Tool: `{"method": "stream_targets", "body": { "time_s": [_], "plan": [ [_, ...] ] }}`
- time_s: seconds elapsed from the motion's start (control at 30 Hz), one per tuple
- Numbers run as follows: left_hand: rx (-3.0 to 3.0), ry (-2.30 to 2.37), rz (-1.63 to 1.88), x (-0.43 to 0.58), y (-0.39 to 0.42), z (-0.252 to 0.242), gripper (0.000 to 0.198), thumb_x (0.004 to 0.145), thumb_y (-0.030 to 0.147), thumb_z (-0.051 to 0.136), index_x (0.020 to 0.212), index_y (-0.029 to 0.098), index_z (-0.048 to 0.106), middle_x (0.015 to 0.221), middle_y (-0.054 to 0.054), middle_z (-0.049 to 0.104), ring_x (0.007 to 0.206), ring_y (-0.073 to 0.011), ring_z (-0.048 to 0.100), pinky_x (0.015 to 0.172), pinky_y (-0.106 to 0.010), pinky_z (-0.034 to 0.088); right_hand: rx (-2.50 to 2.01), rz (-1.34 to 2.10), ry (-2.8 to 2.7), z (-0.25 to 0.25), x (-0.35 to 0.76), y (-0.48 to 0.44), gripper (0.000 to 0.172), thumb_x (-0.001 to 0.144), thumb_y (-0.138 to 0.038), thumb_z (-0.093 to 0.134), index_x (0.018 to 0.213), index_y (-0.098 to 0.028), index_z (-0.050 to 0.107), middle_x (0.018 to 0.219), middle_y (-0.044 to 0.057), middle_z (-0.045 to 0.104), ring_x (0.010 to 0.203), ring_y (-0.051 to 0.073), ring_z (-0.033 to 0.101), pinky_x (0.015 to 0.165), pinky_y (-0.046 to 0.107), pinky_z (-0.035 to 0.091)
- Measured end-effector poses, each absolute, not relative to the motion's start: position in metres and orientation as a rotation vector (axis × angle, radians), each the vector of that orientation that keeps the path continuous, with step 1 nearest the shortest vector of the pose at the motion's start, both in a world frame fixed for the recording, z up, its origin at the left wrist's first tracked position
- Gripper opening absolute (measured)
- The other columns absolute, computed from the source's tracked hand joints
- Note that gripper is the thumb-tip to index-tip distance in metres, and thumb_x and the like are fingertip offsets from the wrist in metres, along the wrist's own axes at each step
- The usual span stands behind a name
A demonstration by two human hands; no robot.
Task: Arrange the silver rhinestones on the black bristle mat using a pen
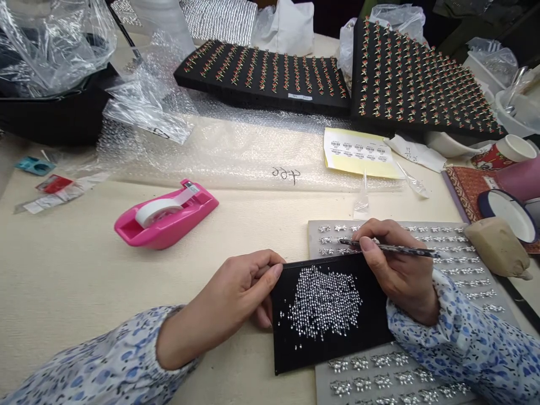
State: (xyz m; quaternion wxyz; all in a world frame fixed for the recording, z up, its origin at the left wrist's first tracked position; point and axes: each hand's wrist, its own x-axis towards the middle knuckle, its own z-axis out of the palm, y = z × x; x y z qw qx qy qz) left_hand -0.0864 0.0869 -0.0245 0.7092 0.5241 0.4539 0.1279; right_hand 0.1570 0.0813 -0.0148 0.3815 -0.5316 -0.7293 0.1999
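Note:
My left hand (pixel 248 289) pinches the left edge of a flat black tray (pixel 291 354), thumb on top and fingers partly hidden behind it. A patch of tiny clear rhinestones (pixel 324 304) covers the tray's middle, with a few strays at its left. In my right hand (pixel 394 267) is a slim dark pen-like tool (pixel 405 249) with speckled marks, its tip pointing left over a grey board (pixel 316 388). Rows of small silver jewelry pieces (pixel 382 381) stand on that board, which lies partly under the tray and my right forearm.
A pink tape dispenser (pixel 169 216) stands at the left. Behind lie bubble wrap (pixel 244 152), a label sheet (pixel 356 151) and two black foam boards (pixel 261 76) of red-and-green pieces. A beige lump (pixel 498 246) and a paper cup (pixel 504 153) are at right.

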Motion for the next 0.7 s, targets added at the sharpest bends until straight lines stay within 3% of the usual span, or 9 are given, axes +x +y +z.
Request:
{"method": "stream_targets", "body": {
  "time_s": [0.7],
  "plan": [
    [1.173, 1.006, 0.274, -0.086, 0.0872, -0.0251, 0.029, 0.091, 0.037, 0.043, 0.104, 0.013, 0.053, 0.058, 0.0, 0.062, 0.046, -0.0115, 0.062, 0.044, -0.015, 0.049, -1.381, 0.509, -1.861, -0.0151, 0.1571, 0.0808, 0.008, 0.08, -0.015, 0.051, 0.081, -0.019, 0.059, 0.075, 0.001, 0.06, 0.069, 0.013, 0.057, 0.061, 0.029, 0.045]
  ]
}}
